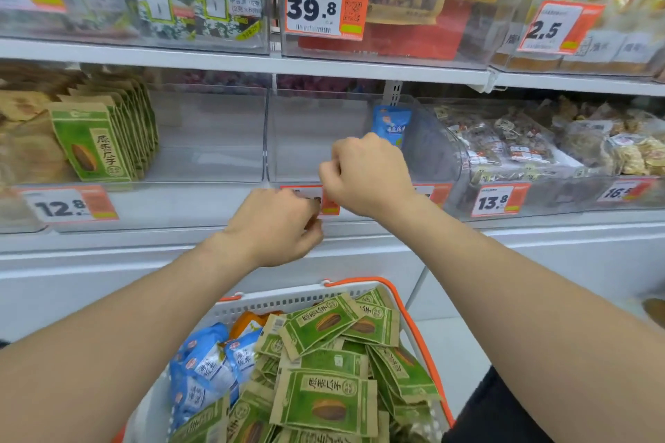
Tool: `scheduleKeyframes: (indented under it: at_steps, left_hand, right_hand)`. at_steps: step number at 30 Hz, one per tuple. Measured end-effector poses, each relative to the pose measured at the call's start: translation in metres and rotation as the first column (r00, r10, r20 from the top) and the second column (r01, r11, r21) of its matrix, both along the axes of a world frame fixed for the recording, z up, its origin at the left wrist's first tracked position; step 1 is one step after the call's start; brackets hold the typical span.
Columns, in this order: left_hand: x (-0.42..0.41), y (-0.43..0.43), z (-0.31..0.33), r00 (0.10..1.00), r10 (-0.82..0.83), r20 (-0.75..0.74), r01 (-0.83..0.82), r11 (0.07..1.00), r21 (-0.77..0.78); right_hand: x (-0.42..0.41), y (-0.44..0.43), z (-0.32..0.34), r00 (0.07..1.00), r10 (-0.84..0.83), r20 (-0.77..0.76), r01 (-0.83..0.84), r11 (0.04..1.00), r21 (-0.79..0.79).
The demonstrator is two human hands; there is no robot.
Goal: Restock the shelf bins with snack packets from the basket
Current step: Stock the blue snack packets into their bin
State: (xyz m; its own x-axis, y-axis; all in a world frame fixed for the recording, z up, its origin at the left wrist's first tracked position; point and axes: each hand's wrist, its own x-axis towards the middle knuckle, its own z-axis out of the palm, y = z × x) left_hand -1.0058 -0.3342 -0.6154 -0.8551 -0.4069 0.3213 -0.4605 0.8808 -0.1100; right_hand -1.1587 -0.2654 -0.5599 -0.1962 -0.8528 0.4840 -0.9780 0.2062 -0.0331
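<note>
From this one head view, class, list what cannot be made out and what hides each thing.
Middle price tag: number covered by the left hand and right hand, head view.
Blue packet: lower part behind the right hand.
What the fingers hold, if anything: they curl away from the camera.
Basket: near end cut off by the bottom edge.

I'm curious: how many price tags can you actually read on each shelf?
Upper shelf: 2 (39.8 tag, 2.5 tag)
Lower shelf: 3 (12.8 tag, 13.8 tag, 16.5 tag)
Total: 5
</note>
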Motion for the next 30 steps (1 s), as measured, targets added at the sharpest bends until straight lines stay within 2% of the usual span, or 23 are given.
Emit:
scheduleKeyframes:
  at_steps: [2, 4, 7, 9, 10, 12, 15, 18, 21, 30]
  left_hand:
    - [0.012, 0.009, -0.010, 0.974, 0.085, 0.211, -0.103, 0.992, 0.077]
    - [0.026, 0.014, -0.022, 0.923, 0.096, 0.373, -0.159, 0.977, 0.140]
    - [0.046, 0.018, -0.037, 0.848, 0.081, 0.524, -0.205, 0.962, 0.183]
    - [0.056, 0.021, -0.044, 0.827, 0.070, 0.557, -0.225, 0.950, 0.215]
    - [0.061, 0.023, -0.047, 0.826, 0.068, 0.560, -0.240, 0.941, 0.240]
    - [0.068, 0.025, -0.054, 0.817, 0.064, 0.574, -0.265, 0.925, 0.273]
    - [0.069, 0.026, -0.058, 0.783, 0.043, 0.621, -0.287, 0.910, 0.299]
    - [0.062, 0.024, -0.055, 0.795, 0.008, 0.606, -0.294, 0.880, 0.374]
    - [0.059, 0.022, -0.056, 0.799, -0.003, 0.601, -0.285, 0.879, 0.383]
    - [0.065, 0.007, -0.064, 0.794, 0.023, 0.608, -0.364, 0.820, 0.443]
  right_hand:
    - [0.018, 0.013, -0.009, 0.998, 0.060, -0.025, -0.055, 0.985, 0.165]
    - [0.033, 0.024, -0.025, 0.990, 0.135, -0.032, -0.112, 0.915, 0.389]
    - [0.046, 0.035, -0.059, 0.973, 0.228, -0.039, -0.130, 0.678, 0.723]
    - [0.050, 0.039, -0.086, 0.963, 0.266, -0.043, -0.101, 0.502, 0.859]
    - [0.051, 0.040, -0.098, 0.954, 0.293, -0.062, -0.080, 0.447, 0.891]
    - [0.051, 0.035, -0.123, 0.931, 0.352, -0.092, -0.065, 0.408, 0.911]
    - [0.051, 0.024, -0.149, 0.910, 0.401, -0.104, -0.079, 0.415, 0.906]
    - [0.051, 0.019, -0.168, 0.884, 0.450, -0.128, -0.047, 0.356, 0.933]
    - [0.051, 0.018, -0.184, 0.873, 0.475, -0.110, -0.046, 0.306, 0.951]
    - [0.057, -0.002, -0.200, 0.883, 0.459, -0.103, -0.066, 0.339, 0.938]
